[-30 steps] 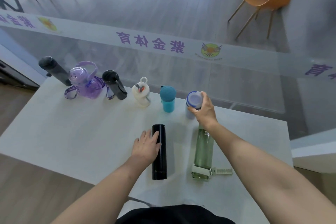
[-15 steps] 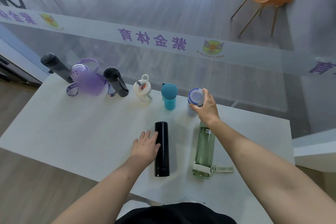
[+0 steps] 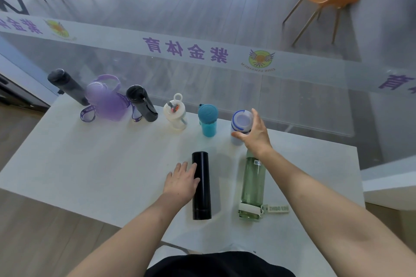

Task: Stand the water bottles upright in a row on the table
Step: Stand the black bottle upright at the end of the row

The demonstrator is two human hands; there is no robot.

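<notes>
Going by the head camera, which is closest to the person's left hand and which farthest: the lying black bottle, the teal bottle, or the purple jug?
From the left hand:
1. Lying black bottle, touching the fingers on their right side.
2. Teal bottle, upright in the back row, ahead and slightly right.
3. Purple jug, back row, far to the left.
</notes>
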